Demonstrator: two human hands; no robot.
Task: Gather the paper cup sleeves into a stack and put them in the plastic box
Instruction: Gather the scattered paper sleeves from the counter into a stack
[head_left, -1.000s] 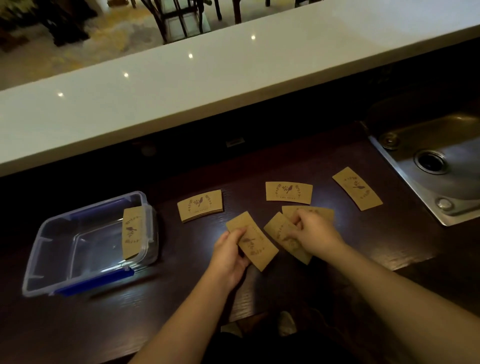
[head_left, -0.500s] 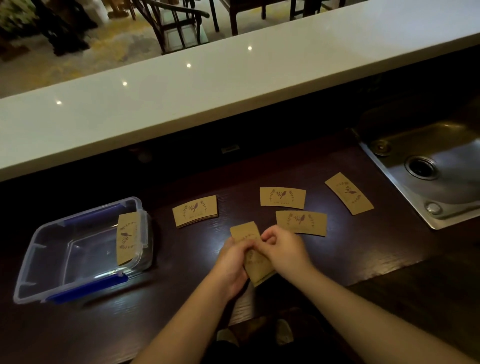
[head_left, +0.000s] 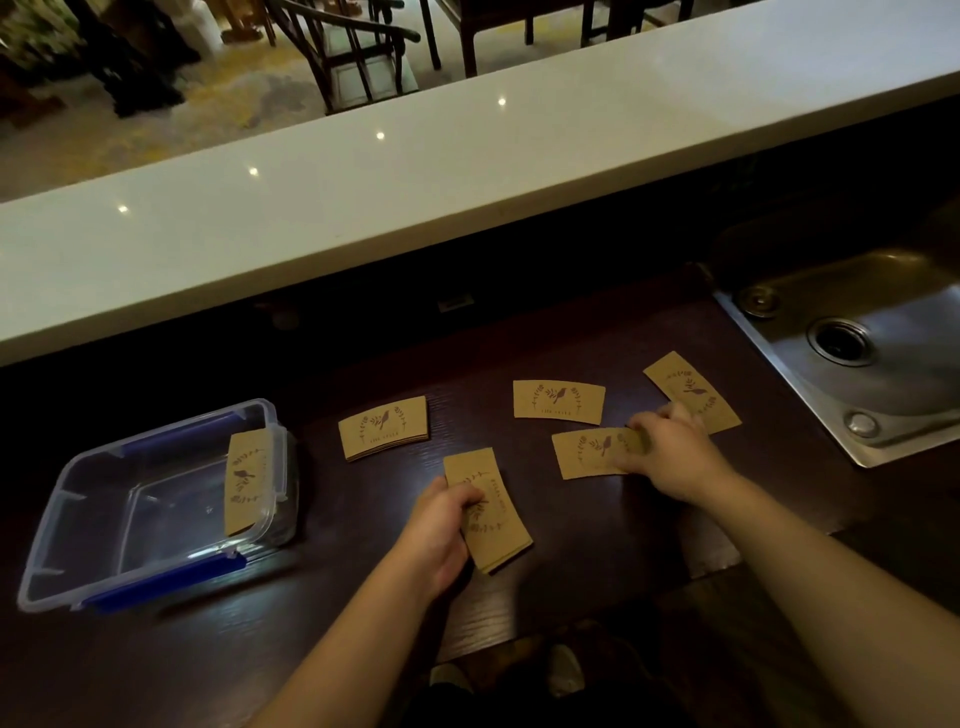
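Brown paper cup sleeves printed with a bird lie on the dark counter. My left hand (head_left: 436, 535) grips a small stack of sleeves (head_left: 493, 514) near the front. My right hand (head_left: 670, 452) pinches the right end of a flat sleeve (head_left: 587, 452). Three more lie loose: a small pile (head_left: 384, 427) at the left, one sleeve (head_left: 558, 399) in the middle, and another (head_left: 685, 387) partly behind my right hand. The clear plastic box (head_left: 67, 519) with blue clips stands at the left, one sleeve (head_left: 247, 480) leaning against its right wall.
A steel sink (head_left: 878, 343) is set into the counter at the right. A raised white bar top (head_left: 415, 176) runs along the back. Dark chairs stand beyond it.
My hands have parted. The left keeps the gathered sleeves; the right has reached out to the right onto the flat sleeve. The view has tilted up a little.
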